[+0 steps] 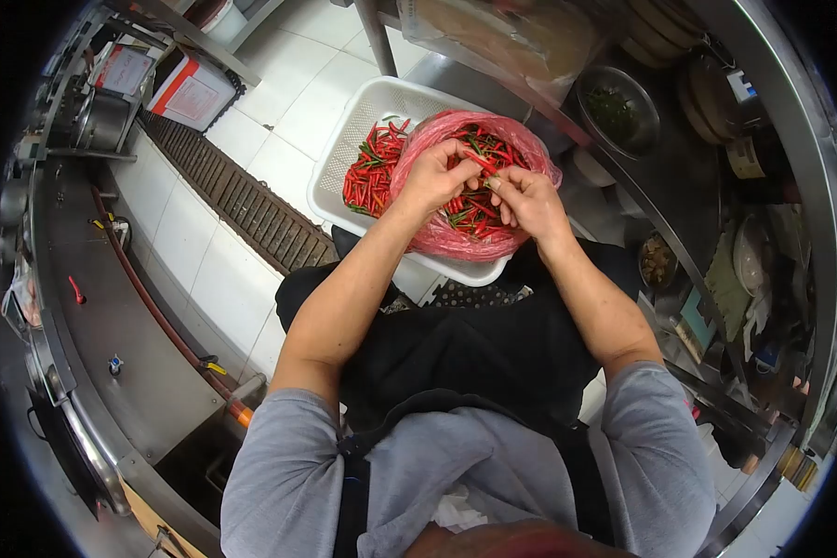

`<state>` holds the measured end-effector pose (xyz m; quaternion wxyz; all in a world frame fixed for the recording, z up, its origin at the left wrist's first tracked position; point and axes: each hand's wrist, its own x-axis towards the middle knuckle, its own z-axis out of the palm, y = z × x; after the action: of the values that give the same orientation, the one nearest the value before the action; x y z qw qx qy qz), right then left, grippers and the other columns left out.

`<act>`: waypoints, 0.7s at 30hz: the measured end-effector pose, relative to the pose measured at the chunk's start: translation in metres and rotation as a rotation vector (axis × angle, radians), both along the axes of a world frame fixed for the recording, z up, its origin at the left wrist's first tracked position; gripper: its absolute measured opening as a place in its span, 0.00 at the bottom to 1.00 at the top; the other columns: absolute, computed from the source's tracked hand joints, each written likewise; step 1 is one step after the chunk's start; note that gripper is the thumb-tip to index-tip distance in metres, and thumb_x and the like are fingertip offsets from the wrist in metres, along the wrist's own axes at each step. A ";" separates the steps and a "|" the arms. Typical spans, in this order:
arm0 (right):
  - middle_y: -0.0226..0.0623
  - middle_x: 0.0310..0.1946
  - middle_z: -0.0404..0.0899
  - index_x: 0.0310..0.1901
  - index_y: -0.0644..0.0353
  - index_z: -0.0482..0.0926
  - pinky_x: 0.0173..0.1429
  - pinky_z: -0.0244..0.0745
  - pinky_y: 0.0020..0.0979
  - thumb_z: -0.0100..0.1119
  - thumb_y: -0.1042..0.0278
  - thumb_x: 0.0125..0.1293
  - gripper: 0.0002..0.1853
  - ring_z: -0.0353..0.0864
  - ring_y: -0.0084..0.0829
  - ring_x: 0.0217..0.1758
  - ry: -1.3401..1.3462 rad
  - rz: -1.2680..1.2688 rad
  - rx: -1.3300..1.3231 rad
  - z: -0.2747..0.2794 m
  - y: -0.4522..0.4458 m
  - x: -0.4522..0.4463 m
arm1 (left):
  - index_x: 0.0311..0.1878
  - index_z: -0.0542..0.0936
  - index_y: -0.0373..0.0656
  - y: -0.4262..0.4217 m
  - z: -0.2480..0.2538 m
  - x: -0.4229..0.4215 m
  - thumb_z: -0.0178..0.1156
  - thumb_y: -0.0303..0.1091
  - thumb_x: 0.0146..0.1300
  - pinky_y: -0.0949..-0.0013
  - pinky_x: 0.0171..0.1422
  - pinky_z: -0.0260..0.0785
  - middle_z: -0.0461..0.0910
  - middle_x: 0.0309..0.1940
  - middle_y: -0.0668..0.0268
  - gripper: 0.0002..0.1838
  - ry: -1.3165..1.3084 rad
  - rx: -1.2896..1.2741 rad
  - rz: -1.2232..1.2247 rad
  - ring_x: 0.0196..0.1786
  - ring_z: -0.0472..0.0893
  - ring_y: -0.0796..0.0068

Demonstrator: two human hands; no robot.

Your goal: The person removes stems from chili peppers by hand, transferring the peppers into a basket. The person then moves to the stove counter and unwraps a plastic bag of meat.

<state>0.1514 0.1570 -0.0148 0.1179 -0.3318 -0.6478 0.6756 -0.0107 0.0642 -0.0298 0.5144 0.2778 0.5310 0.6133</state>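
Note:
A white perforated basket [337,160] rests in front of my knees. Loose red chilies with green stems [369,177] lie in its left part, and a pink plastic bag [419,141], open at the top and full of chilies, fills its right part. Above the bag, my left hand [437,175] pinches one end of a red chili [479,163]. My right hand [527,200] has its fingers closed at the chili's other end, near the stem. The two hands are close together.
A metal bowl with green pieces [617,112] sits on the shelf at the right. A floor drain grate [242,191] crosses the white tiles at the left, beside a steel counter [121,316]. A white and red container [191,91] stands at the upper left.

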 end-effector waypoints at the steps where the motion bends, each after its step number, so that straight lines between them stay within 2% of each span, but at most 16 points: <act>1: 0.29 0.24 0.79 0.37 0.64 0.80 0.20 0.64 0.22 0.56 0.67 0.69 0.09 0.72 0.17 0.17 -0.006 0.038 0.044 -0.001 0.001 0.001 | 0.37 0.76 0.44 -0.001 0.001 -0.001 0.62 0.32 0.65 0.81 0.25 0.60 0.79 0.26 0.68 0.05 -0.051 -0.026 -0.021 0.21 0.71 0.85; 3: 0.29 0.23 0.78 0.38 0.64 0.80 0.21 0.64 0.23 0.56 0.68 0.69 0.09 0.72 0.17 0.17 -0.007 0.072 0.086 0.001 0.000 0.002 | 0.36 0.75 0.44 -0.002 0.002 -0.003 0.61 0.33 0.65 0.80 0.25 0.61 0.79 0.26 0.68 0.06 -0.097 -0.053 -0.046 0.22 0.72 0.84; 5: 0.28 0.22 0.77 0.41 0.65 0.80 0.23 0.64 0.23 0.55 0.69 0.68 0.08 0.70 0.17 0.17 0.040 0.073 0.207 0.009 -0.007 0.002 | 0.36 0.75 0.45 -0.001 0.004 -0.004 0.60 0.36 0.67 0.78 0.27 0.63 0.80 0.29 0.68 0.07 -0.334 -0.061 -0.034 0.26 0.76 0.82; 6: 0.28 0.22 0.77 0.41 0.65 0.80 0.23 0.64 0.23 0.55 0.69 0.68 0.08 0.70 0.17 0.17 0.044 0.072 0.210 0.009 -0.009 0.002 | 0.36 0.75 0.45 -0.002 0.004 -0.003 0.60 0.36 0.67 0.78 0.27 0.63 0.80 0.29 0.68 0.07 -0.329 -0.059 -0.035 0.26 0.76 0.82; 8: 0.25 0.22 0.73 0.42 0.66 0.79 0.23 0.62 0.20 0.55 0.69 0.70 0.09 0.68 0.14 0.18 0.195 0.193 0.447 0.010 -0.013 0.001 | 0.36 0.75 0.45 -0.004 0.003 -0.002 0.59 0.36 0.67 0.77 0.28 0.62 0.79 0.31 0.68 0.07 -0.388 -0.154 -0.056 0.30 0.77 0.80; 9: 0.25 0.22 0.73 0.42 0.66 0.79 0.23 0.62 0.20 0.55 0.69 0.70 0.09 0.68 0.14 0.18 0.201 0.193 0.450 0.011 -0.013 0.001 | 0.36 0.75 0.45 -0.005 0.006 -0.003 0.59 0.36 0.67 0.77 0.28 0.62 0.79 0.31 0.68 0.07 -0.382 -0.150 -0.055 0.30 0.77 0.80; 11: 0.26 0.22 0.74 0.42 0.66 0.79 0.23 0.62 0.20 0.54 0.70 0.70 0.08 0.68 0.15 0.18 0.096 0.155 0.170 0.013 -0.012 0.002 | 0.39 0.74 0.44 -0.006 0.010 -0.008 0.56 0.28 0.65 0.77 0.31 0.67 0.79 0.36 0.65 0.01 -0.441 -0.030 -0.040 0.34 0.79 0.76; 12: 0.26 0.22 0.74 0.41 0.65 0.80 0.22 0.62 0.20 0.54 0.68 0.70 0.09 0.68 0.15 0.17 0.096 0.081 0.098 0.012 -0.011 0.001 | 0.41 0.74 0.43 -0.005 0.012 -0.010 0.54 0.25 0.62 0.77 0.31 0.67 0.78 0.37 0.63 0.05 -0.458 0.000 -0.025 0.34 0.78 0.75; 13: 0.26 0.22 0.74 0.41 0.65 0.80 0.22 0.62 0.20 0.54 0.68 0.70 0.09 0.68 0.15 0.17 0.099 0.075 0.098 0.010 -0.008 0.001 | 0.41 0.74 0.43 -0.005 0.014 -0.010 0.54 0.25 0.62 0.77 0.31 0.67 0.78 0.37 0.63 0.05 -0.455 -0.002 -0.030 0.34 0.78 0.75; 15: 0.26 0.21 0.74 0.39 0.64 0.80 0.20 0.62 0.21 0.53 0.66 0.71 0.10 0.69 0.16 0.16 0.071 0.000 0.024 0.006 0.001 0.002 | 0.43 0.74 0.42 -0.005 0.018 -0.010 0.54 0.24 0.61 0.78 0.30 0.66 0.78 0.38 0.63 0.07 -0.187 0.011 -0.093 0.33 0.77 0.76; 16: 0.25 0.20 0.73 0.38 0.64 0.79 0.19 0.62 0.22 0.52 0.64 0.71 0.11 0.69 0.16 0.15 0.052 0.030 0.054 0.004 0.004 0.003 | 0.46 0.75 0.41 -0.006 0.017 -0.006 0.57 0.26 0.62 0.79 0.29 0.63 0.78 0.35 0.65 0.09 -0.107 0.061 -0.116 0.30 0.75 0.79; 17: 0.25 0.20 0.73 0.38 0.64 0.79 0.19 0.62 0.22 0.52 0.64 0.71 0.11 0.69 0.16 0.15 0.053 0.025 0.054 0.002 0.005 0.004 | 0.46 0.75 0.41 -0.005 0.017 -0.004 0.57 0.26 0.62 0.79 0.29 0.63 0.78 0.35 0.65 0.09 -0.106 0.060 -0.121 0.30 0.75 0.79; 19: 0.30 0.18 0.74 0.29 0.64 0.78 0.20 0.64 0.26 0.53 0.67 0.69 0.12 0.72 0.20 0.15 -0.063 0.068 0.132 0.005 0.002 0.003 | 0.48 0.76 0.41 -0.005 0.019 0.000 0.59 0.29 0.64 0.81 0.28 0.61 0.77 0.30 0.68 0.10 0.015 0.019 -0.208 0.27 0.73 0.83; 21: 0.30 0.18 0.74 0.29 0.64 0.78 0.20 0.64 0.27 0.53 0.68 0.69 0.12 0.72 0.20 0.15 -0.086 0.085 0.161 0.010 -0.001 0.001 | 0.48 0.76 0.42 -0.004 0.014 -0.001 0.60 0.32 0.66 0.82 0.26 0.60 0.76 0.27 0.70 0.10 -0.007 -0.001 -0.195 0.25 0.72 0.86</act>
<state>0.1526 0.1563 -0.0051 0.0876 -0.3222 -0.7177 0.6110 -0.0114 0.0597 -0.0162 0.5738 0.3258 0.4998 0.5610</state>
